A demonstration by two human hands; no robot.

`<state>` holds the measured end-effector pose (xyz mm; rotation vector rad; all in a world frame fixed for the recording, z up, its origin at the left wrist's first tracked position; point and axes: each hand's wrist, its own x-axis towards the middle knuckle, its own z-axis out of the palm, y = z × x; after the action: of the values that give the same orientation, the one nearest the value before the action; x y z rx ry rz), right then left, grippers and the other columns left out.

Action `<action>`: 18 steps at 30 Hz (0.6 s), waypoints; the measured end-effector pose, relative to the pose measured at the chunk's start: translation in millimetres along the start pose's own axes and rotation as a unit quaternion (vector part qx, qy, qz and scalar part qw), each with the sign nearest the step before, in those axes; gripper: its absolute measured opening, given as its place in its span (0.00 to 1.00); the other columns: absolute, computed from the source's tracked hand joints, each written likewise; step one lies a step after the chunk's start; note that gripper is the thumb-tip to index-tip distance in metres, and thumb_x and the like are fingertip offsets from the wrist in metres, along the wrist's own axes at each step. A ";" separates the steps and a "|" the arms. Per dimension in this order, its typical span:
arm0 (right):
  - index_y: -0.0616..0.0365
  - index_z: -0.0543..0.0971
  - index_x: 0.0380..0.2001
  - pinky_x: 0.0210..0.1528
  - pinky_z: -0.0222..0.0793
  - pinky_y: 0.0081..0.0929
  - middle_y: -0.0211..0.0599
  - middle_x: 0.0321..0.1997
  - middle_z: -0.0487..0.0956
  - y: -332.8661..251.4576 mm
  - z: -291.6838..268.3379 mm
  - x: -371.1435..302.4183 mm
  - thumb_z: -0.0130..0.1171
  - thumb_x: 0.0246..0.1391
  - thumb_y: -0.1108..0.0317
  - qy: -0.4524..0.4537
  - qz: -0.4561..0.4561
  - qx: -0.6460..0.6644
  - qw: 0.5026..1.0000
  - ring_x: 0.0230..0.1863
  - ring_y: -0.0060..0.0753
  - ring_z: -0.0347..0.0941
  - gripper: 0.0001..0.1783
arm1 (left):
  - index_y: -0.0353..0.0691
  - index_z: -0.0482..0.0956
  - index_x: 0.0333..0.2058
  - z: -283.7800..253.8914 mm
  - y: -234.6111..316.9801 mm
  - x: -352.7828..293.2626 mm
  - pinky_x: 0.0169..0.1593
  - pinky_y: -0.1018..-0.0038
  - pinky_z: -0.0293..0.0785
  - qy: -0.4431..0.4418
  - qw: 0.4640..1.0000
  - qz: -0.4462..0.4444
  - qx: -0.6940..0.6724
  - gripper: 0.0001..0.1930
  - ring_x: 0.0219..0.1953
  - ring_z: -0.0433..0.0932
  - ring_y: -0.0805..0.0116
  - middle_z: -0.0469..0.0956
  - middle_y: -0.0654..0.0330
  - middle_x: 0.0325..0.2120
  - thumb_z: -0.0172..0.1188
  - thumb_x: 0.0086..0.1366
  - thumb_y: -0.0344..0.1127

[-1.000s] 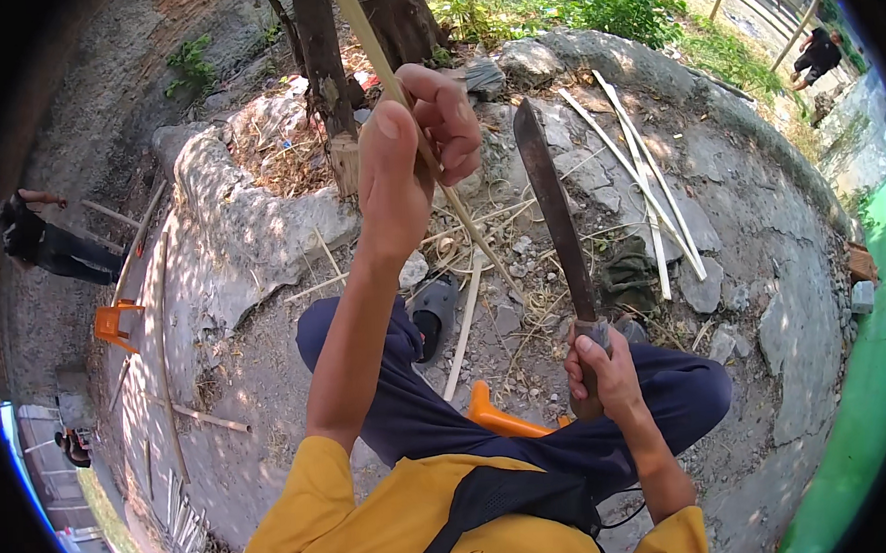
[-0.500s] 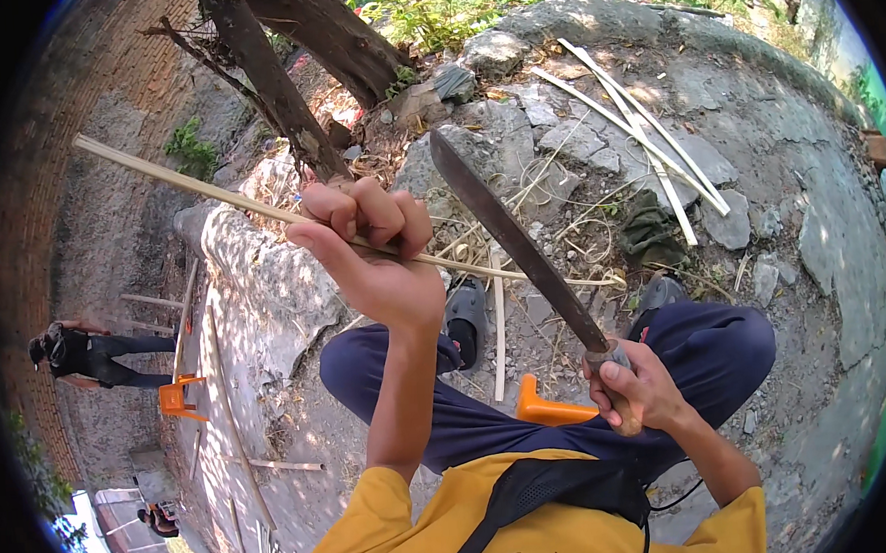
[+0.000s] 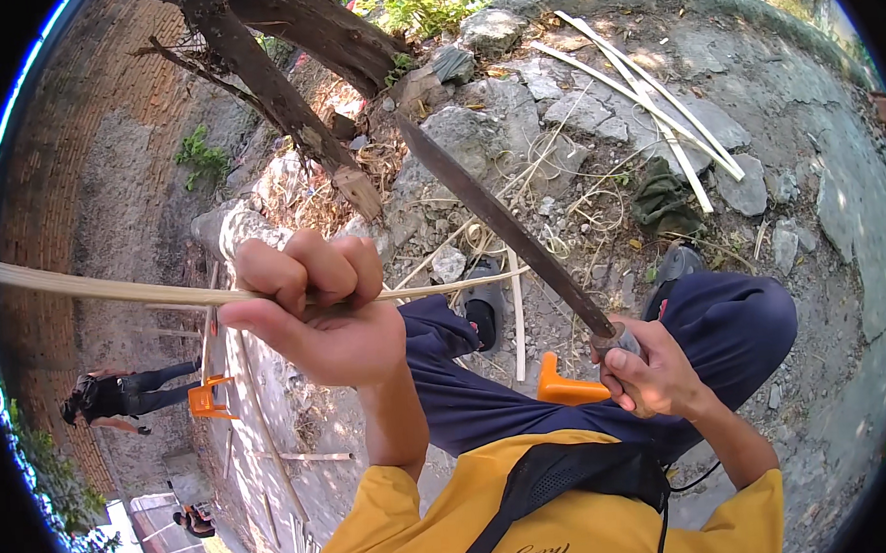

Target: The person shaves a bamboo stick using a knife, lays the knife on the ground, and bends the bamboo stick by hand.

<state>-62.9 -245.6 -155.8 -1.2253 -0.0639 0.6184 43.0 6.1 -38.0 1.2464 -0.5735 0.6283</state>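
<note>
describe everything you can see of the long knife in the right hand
The long knife has a narrow, dark, dull metal blade, straight and tapering to a point near the tree trunk's base. Its handle is hidden inside the closed right hand, with only a greyish collar showing at the fist. It is held in the air, slanting up and to the left above the rubble-strewn ground, touched only by that hand.
</note>
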 end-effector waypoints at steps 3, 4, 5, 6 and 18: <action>0.60 0.74 0.32 0.18 0.60 0.18 0.26 0.13 0.71 1.6 1.2 -0.6 0.57 0.63 0.55 0.001 -0.003 -0.052 0.999 0.13 0.16 0.67 0.18 | 0.50 0.52 0.26 1.5 -4.4 -9.5 0.16 0.76 0.35 -0.010 0.999 0.019 -0.031 0.25 0.11 0.39 0.81 0.48 0.70 0.12 0.38 0.75 0.62; 0.60 0.75 0.31 0.18 0.60 0.20 0.27 0.13 0.72 1.7 2.5 -0.4 0.59 0.62 0.55 -0.002 -0.010 -0.078 0.997 0.13 0.17 0.67 0.17 | 0.50 0.52 0.26 3.4 -4.4 -11.3 0.16 0.76 0.35 -0.012 0.999 0.018 -0.032 0.25 0.11 0.39 0.81 0.48 0.70 0.12 0.38 0.75 0.62; 0.61 0.76 0.32 0.19 0.61 0.24 0.32 0.14 0.73 -4.0 3.2 -0.8 0.62 0.60 0.56 -0.006 -0.005 -0.106 0.994 0.14 0.22 0.67 0.17 | 0.50 0.52 0.26 5.1 -4.9 -12.3 0.16 0.76 0.35 -0.004 0.999 0.031 -0.034 0.25 0.11 0.39 0.81 0.49 0.70 0.12 0.38 0.75 0.62; 0.61 0.76 0.32 0.19 0.61 0.24 0.32 0.14 0.73 -2.8 3.6 -0.1 0.62 0.60 0.56 -0.005 -0.006 -0.105 0.994 0.14 0.22 0.67 0.17 | 0.50 0.52 0.26 7.2 -5.5 -13.8 0.16 0.76 0.35 0.005 0.998 0.043 -0.037 0.25 0.11 0.39 0.81 0.49 0.70 0.12 0.39 0.75 0.62; 0.62 0.75 0.37 0.25 0.65 0.35 0.44 0.17 0.73 -8.4 25.2 -0.9 0.64 0.57 0.49 -0.021 -0.071 -0.235 0.969 0.18 0.43 0.72 0.24 | 0.49 0.52 0.26 29.3 -12.9 -17.0 0.14 0.78 0.35 0.114 0.987 0.111 -0.025 0.25 0.10 0.39 0.82 0.49 0.69 0.13 0.31 0.76 0.61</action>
<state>-69.5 -226.1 -139.0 -1.6488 -0.3483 0.5174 38.6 -27.0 -52.0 1.0527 -0.5363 0.9249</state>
